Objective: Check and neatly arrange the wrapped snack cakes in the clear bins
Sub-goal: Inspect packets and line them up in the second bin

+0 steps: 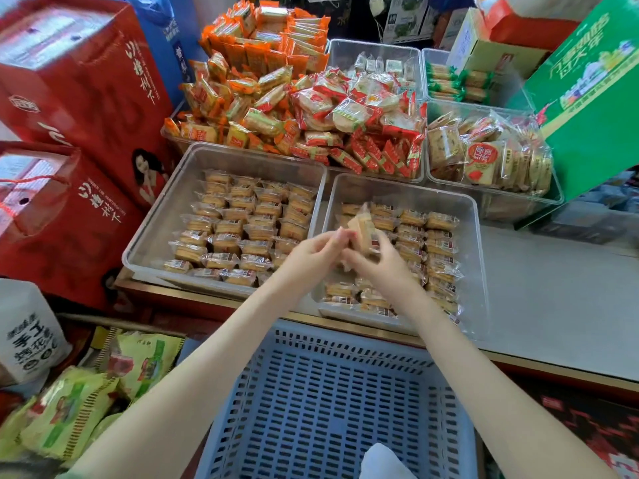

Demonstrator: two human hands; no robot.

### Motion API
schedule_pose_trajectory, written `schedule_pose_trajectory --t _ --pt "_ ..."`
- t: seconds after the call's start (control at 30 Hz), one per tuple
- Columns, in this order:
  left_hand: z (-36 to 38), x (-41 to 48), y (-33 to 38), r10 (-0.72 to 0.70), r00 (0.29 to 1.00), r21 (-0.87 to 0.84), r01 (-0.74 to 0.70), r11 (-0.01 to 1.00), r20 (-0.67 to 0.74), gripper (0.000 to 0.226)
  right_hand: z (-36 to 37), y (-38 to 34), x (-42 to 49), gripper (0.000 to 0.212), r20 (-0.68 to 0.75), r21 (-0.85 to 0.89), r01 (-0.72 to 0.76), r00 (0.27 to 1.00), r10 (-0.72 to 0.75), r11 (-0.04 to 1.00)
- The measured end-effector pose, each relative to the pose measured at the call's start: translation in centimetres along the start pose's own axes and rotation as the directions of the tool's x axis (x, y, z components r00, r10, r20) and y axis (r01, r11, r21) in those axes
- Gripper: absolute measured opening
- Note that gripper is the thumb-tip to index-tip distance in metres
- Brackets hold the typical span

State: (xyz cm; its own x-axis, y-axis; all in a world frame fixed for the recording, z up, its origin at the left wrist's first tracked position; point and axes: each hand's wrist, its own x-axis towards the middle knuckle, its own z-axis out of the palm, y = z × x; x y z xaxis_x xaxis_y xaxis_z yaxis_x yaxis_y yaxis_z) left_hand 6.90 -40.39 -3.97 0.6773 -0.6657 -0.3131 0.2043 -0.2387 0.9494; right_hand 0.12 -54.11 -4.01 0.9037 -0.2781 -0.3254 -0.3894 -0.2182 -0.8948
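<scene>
Centrally, fingers (338, 237) of the left hand (311, 254) and right hand (378, 266) are pinching one wrapped cake (361, 228), holding it tilted above the right bin (408, 191). Rows of cakes (238, 229) are lying there and in the left bin (166, 216); a basket (328, 392) is sitting under the arms.

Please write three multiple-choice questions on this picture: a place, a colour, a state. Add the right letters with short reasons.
1. The held clear-wrapped square snack cake is over: A) left clear bin B) right clear plastic bin C) slotted plastic basket
2. That basket is: A) red B) green C) blue
3. The left hand: A) pinches the cake B) lies flat C) hangs empty

1 B: the cake is above that bin's left part. 2 C: its slats are blue. 3 A: its fingertips close on the wrapper, as the right hand does too.
</scene>
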Motion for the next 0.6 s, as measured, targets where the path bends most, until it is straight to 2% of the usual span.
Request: schedule_pose_trajectory --t 0.03,0.07,0.1,0.13,0.17,0.2,0.27,0.33,0.43,0.53,0.6 --pt "-0.2 0.3 -0.2 0.017 1.000 0.109 -0.019 0.994 0.017 0.046 -0.4 0.7 0.7 0.049 -0.026 0.122 -0.022 0.999 0.025 0.992" --pt "-0.6 0.7 -0.7 0.056 0.998 0.279 -0.055 0.959 0.005 0.045 -0.8 1.4 1.4 0.037 -0.041 0.164 -0.036 0.998 0.043 0.986" --pt "-1.2 1.1 -1.4 0.109 0.994 0.498 -0.088 0.863 -0.012 0.043 -1.3 2.0 1.9 0.029 -0.036 0.097 -0.041 0.998 0.044 0.994" --pt "-1.9 1.5 -2.3 0.160 0.987 0.695 -0.110 0.710 -0.007 0.046 -1.6 2.7 2.5 0.025 -0.011 -0.006 -0.037 0.999 0.037 0.999" --pt "-2.6 1.9 -3.3 0.180 0.983 0.823 -0.117 0.556 0.018 0.052 -1.8 3.2 3.0 0.022 0.019 -0.096 -0.020 1.000 0.022 0.995" --pt "-3.2 2.2 -4.3 0.163 0.985 0.892 -0.118 0.436 0.050 0.059 -1.8 3.6 3.6 0.022 0.048 -0.143 -0.004 0.999 0.011 0.990" --pt "-3.9 2.7 -5.9 0.094 0.990 0.937 -0.133 0.322 0.108 0.071 -1.3 4.1 4.7 0.027 0.095 -0.179 0.040 0.995 -0.024 0.983" --pt "-4.1 3.0 -7.0 0.069 0.988 0.937 -0.154 0.312 0.139 0.075 -0.7 4.6 5.6 0.035 0.135 -0.260 0.087 0.989 -0.053 0.962" --pt "-4.2 3.3 -7.6 0.111 0.986 0.936 -0.154 0.317 0.125 0.073 -0.6 6.1 6.6 0.042 0.213 -0.424 0.112 0.977 -0.021 0.899" --pt "-4.3 3.5 -7.9 0.140 0.984 0.930 -0.154 0.334 0.113 0.072 -0.6 7.5 7.2 0.048 0.277 -0.572 0.155 0.961 0.012 0.805" --pt "-4.3 3.5 -7.8 0.138 0.984 0.927 -0.154 0.341 0.113 0.072 -0.2 8.3 7.4 0.046 0.308 -0.679 0.231 0.951 -0.015 0.697"
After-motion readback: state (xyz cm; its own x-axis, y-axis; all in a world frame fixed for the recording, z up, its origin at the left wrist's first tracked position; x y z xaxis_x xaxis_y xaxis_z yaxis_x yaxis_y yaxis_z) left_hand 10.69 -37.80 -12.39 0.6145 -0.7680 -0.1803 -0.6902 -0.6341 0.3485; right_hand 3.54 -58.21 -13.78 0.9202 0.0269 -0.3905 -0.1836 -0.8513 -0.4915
